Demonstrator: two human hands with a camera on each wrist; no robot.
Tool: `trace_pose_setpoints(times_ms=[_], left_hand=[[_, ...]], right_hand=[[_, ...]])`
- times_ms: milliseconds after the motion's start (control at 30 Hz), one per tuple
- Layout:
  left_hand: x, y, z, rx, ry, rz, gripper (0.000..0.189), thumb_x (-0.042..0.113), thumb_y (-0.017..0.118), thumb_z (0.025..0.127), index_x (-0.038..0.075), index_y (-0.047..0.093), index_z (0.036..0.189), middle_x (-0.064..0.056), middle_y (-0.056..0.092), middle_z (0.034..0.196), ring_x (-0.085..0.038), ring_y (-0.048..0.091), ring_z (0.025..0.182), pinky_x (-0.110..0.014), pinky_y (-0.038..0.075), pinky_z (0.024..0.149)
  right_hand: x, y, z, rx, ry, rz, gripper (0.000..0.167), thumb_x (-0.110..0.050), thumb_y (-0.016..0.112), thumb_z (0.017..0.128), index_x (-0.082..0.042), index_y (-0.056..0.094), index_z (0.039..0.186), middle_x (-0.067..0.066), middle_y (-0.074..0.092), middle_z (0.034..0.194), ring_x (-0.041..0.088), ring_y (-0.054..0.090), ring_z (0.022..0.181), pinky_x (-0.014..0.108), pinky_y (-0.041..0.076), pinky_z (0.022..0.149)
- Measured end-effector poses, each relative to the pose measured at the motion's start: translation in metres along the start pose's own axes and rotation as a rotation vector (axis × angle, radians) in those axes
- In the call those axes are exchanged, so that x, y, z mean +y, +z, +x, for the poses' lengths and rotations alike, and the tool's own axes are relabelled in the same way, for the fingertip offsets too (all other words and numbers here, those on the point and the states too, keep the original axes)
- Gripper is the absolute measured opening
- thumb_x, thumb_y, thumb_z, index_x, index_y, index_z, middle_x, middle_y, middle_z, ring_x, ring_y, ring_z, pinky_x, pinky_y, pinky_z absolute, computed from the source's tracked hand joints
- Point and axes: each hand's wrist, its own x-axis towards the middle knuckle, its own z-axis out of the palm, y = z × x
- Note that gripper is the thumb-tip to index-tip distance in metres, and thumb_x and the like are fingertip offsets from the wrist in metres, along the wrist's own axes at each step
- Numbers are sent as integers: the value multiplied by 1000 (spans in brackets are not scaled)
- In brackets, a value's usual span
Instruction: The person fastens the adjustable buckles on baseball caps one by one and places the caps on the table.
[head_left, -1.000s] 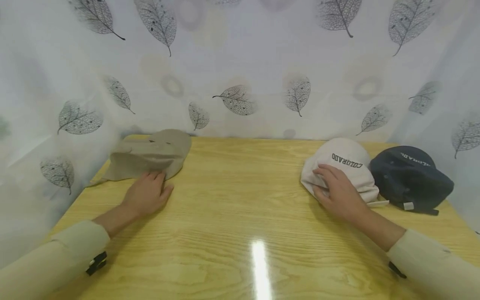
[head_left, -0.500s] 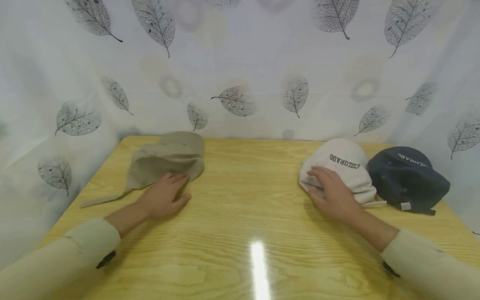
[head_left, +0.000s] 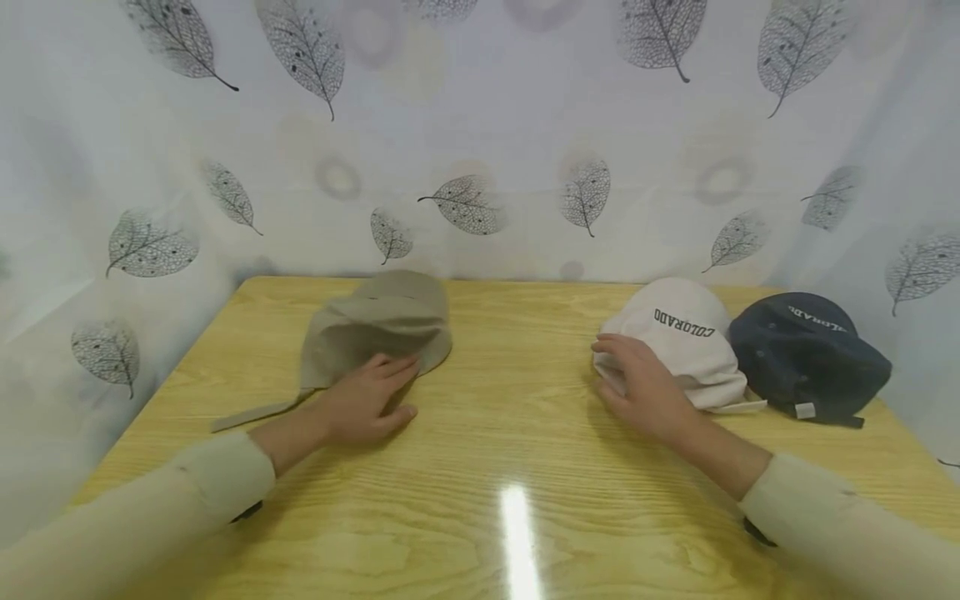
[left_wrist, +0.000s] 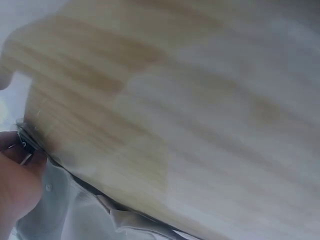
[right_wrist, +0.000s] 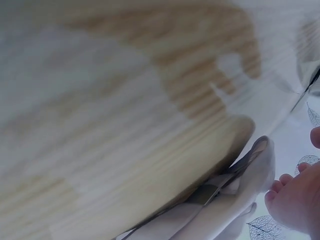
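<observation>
Here, we see the soft khaki fabric cap [head_left: 367,321] on the yellow wood-grain table [head_left: 480,433], left of centre, its near edge at the left hand's [head_left: 367,407] fingertips. The thumb stands apart, and we cannot tell whether the fingers grip the cloth or merely touch it. The right hand [head_left: 645,392], loosely bent with thumb spread, holds nothing we can see; it covers part of the off-white fabric cap [head_left: 697,358], and we cannot settle whether they touch. Beyond sits the navy fabric cap [head_left: 810,358], its lettering partly unreadable. Both wrist views cut the hands off, and table grain blurs there.
</observation>
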Motion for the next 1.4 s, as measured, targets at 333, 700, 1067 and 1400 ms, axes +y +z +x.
trace_pose_setpoints(times_ms=[333, 700, 1067, 1400], left_hand=[[33, -2, 27, -98, 98, -48, 71, 41, 54, 98, -5, 38, 149, -21, 38, 156, -35, 43, 131, -48, 41, 107], [68, 6, 58, -210, 132, -61, 78, 49, 50, 98, -3, 32, 153, -19, 30, 160, -34, 37, 137, -45, 38, 112], [99, 10, 77, -152, 153, -342, 68, 30, 53, 97, 0, 30, 154, -15, 35, 159, -29, 32, 147, -45, 26, 121], [85, 10, 59, 227, 223, -314, 35, 6, 62, 90, 0, 63, 124, -10, 69, 120, -24, 64, 115, -38, 49, 103]], right_hand=[[-12, 8, 5, -21, -18, 20, 40, -4, 65, 86, 3, 59, 125, 23, 54, 139, 42, 47, 132, 55, 34, 112], [-30, 21, 14, -73, -33, 14, 40, -9, 65, 87, 1, 60, 126, 20, 61, 132, 39, 55, 125, 55, 40, 107], [-40, 35, 19, -172, -205, 115, 19, -9, 69, 85, -8, 71, 103, 4, 72, 102, 21, 67, 96, 40, 54, 87], [-42, 37, 22, -241, -332, 57, 32, -14, 70, 84, -10, 68, 116, 1, 68, 117, 19, 62, 112, 40, 49, 99]])
